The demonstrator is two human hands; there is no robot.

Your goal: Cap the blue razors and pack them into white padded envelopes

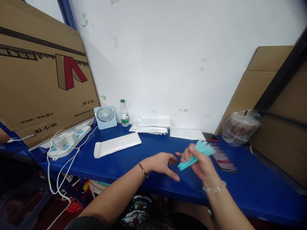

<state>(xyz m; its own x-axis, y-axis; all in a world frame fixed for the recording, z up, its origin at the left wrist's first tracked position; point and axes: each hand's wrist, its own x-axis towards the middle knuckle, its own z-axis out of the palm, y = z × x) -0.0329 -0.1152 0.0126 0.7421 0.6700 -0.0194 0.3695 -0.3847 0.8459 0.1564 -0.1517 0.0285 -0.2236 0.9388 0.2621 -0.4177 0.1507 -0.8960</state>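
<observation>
My right hand [200, 163] is closed around a bundle of thin turquoise strips [203, 147]; their exact kind I cannot make out. The strips stick out on both sides of the fist, fanned at the upper end. Just left of the bundle's lower end is my left hand [163, 162], thumb and fingers apart, with nothing seen in it. Both hands are over the front half of the blue table [153, 147]. Behind them lie a flat white packet [185, 134] and a stack of white packets [152, 125]. Another long white packet [117, 145] lies farther left.
At the left are a power strip [69, 142] with white cables, a light blue fan [105, 117] and a water bottle [124, 113]. To the right lie two phones, one dark [211, 137], one lit [225, 161], and a bagged drink cup [240, 126]. Cardboard [43, 76] flanks the table.
</observation>
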